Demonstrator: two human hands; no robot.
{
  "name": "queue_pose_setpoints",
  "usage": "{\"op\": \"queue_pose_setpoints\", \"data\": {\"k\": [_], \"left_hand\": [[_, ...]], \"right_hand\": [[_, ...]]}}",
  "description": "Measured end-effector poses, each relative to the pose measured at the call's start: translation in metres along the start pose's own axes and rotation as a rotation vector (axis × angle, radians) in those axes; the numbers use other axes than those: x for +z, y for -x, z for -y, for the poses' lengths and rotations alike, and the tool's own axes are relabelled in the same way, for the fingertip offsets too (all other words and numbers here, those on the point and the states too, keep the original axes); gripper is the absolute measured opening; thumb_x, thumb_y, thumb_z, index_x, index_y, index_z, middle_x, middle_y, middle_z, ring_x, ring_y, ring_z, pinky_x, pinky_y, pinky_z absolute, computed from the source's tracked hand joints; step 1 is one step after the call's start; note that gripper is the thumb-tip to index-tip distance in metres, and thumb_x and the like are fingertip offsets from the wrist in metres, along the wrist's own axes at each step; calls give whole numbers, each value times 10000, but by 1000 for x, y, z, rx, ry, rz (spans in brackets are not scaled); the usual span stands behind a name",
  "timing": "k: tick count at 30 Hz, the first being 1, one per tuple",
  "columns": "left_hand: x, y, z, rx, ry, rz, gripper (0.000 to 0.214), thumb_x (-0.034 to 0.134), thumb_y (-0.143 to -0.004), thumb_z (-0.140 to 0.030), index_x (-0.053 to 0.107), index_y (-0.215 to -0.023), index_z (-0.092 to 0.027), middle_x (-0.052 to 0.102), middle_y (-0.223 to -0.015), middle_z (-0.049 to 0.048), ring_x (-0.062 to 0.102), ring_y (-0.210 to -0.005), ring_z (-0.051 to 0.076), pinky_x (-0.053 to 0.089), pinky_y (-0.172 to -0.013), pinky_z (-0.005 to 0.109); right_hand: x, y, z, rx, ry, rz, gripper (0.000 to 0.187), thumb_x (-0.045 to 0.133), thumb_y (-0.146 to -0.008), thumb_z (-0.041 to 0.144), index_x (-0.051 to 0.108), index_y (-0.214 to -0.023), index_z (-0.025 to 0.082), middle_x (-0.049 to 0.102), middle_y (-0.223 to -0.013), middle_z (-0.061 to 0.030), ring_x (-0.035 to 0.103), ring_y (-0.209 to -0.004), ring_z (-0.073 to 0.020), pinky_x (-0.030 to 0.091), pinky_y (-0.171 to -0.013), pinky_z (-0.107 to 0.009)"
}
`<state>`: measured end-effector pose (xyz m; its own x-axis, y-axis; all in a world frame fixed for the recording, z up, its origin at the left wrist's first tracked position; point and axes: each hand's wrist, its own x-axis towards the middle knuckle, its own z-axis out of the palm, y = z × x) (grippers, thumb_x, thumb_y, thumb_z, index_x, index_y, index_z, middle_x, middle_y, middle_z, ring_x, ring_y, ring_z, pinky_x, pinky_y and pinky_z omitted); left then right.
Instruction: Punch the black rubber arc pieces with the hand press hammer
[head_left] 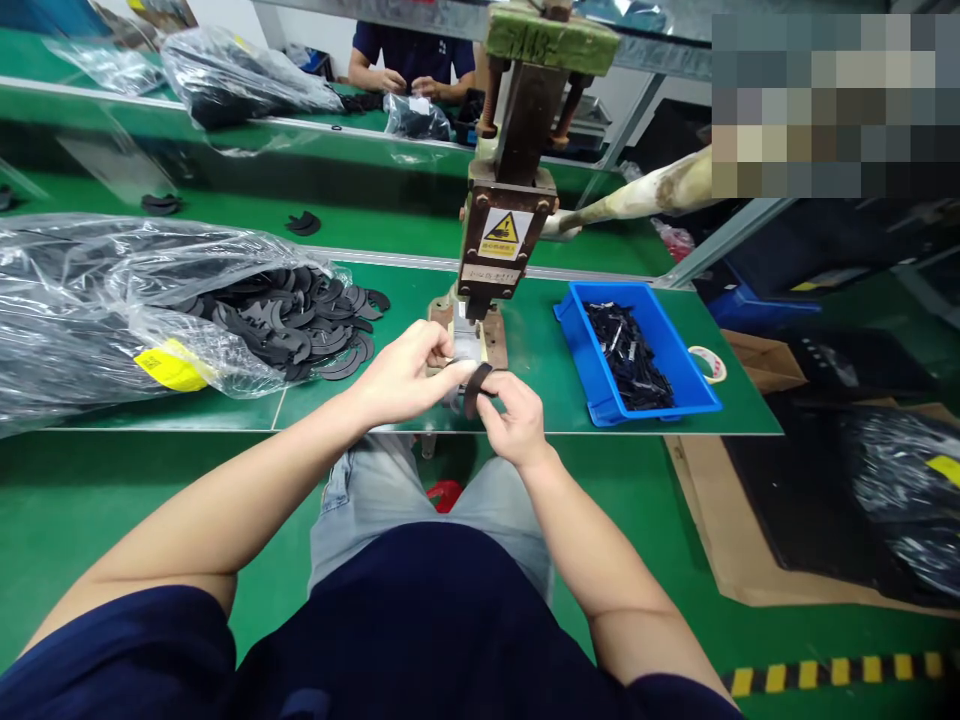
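Between the thumb and fingers of my right hand (514,412) is a black curved piece (475,390), held at the front of the press's lower fixture (466,345). My left hand (412,372) is at the left of that fixture, its fingers curled and its thumb stretched across to the black piece. Whatever lies under the left fingers is hidden. Directly above both hands stands the hand press (504,225), with a yellow warning label on its front. Loose black crescent-shaped pieces (300,315) spill from a clear plastic bag (90,310) left of my left hand.
A blue bin (589,385) of small black parts stands at the right, with a tape roll (709,364) beside it. The press's lever (637,200) reaches out rightward. Across the bench, another person's hands (409,84) work near more bags. Cardboard (727,540) lies on the floor.
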<state>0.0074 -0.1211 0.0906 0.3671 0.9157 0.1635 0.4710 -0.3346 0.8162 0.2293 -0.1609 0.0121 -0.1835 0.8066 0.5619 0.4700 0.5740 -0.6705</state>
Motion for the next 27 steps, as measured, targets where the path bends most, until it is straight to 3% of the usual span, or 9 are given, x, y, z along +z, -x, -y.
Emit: {"op": "queue_pose_setpoints", "data": {"k": [2,4,9,11,15,17,21,24,27], "left_hand": [[2,3,-3,91,-73,-2,344,811,-883,-499,610,-930,-224,626,-976,38,603,-904,200,521,-822,332],[5,4,-2,81,-62,14,389,854,-833,-506,608,-934,-223,604,-975,39,579,-896,204,504,-819,335],[11,2,12,-154,195,17,495,921,-764,-505,601,-1010,-219,599,-883,-3,560,-749,150,458,-677,279],[13,2,17,-249,367,97,497,913,-775,-532,605,-996,-210,616,-810,-18,572,-686,132,450,-624,257],[10,3,31,-369,593,370,485,864,-811,-602,646,-853,-172,622,-680,-12,577,-568,113,449,-514,228],[5,-1,45,-392,632,270,472,879,-809,-575,651,-836,-163,629,-661,-12,578,-544,99,447,-486,202],[-6,-24,87,-561,645,-117,399,891,-846,-426,581,-844,-175,642,-649,-11,597,-515,88,460,-462,173],[-12,-60,114,-733,640,-168,303,844,-906,-276,566,-851,-169,638,-631,4,606,-496,97,487,-467,185],[-17,-112,125,-769,632,-196,264,809,-934,-208,562,-851,-163,631,-616,12,584,-474,94,483,-471,193]], "right_hand": [[0,0,0,-14,28,10,112,631,-983,333,700,-993,245,763,-992,-71,709,-967,-210,580,-903,-408],[-1,0,1,-24,51,16,117,625,-984,340,703,-983,253,759,-975,-69,707,-961,-214,584,-897,-416],[-4,0,0,-44,71,35,127,647,-974,342,728,-1031,263,781,-1010,-74,718,-966,-216,610,-897,-434],[-3,0,-1,-42,68,35,137,655,-973,338,733,-1054,260,791,-1034,-78,731,-981,-214,625,-904,-434],[-4,3,-6,-33,53,67,217,685,-960,342,741,-1157,271,803,-1121,-73,757,-1058,-215,649,-962,-433],[-11,8,-14,-1,64,40,321,689,-959,343,711,-1273,277,786,-1216,-83,746,-1146,-225,641,-1033,-452],[-29,24,-41,126,130,-134,353,628,-994,341,661,-1332,246,739,-1242,-121,724,-1147,-232,641,-1025,-473],[-35,37,-65,199,182,-207,305,597,-1004,365,674,-1269,233,737,-1178,-130,734,-1060,-236,663,-945,-469],[-32,45,-79,228,225,-221,263,585,-1005,373,692,-1204,240,749,-1121,-120,744,-986,-239,670,-887,-468]]}}
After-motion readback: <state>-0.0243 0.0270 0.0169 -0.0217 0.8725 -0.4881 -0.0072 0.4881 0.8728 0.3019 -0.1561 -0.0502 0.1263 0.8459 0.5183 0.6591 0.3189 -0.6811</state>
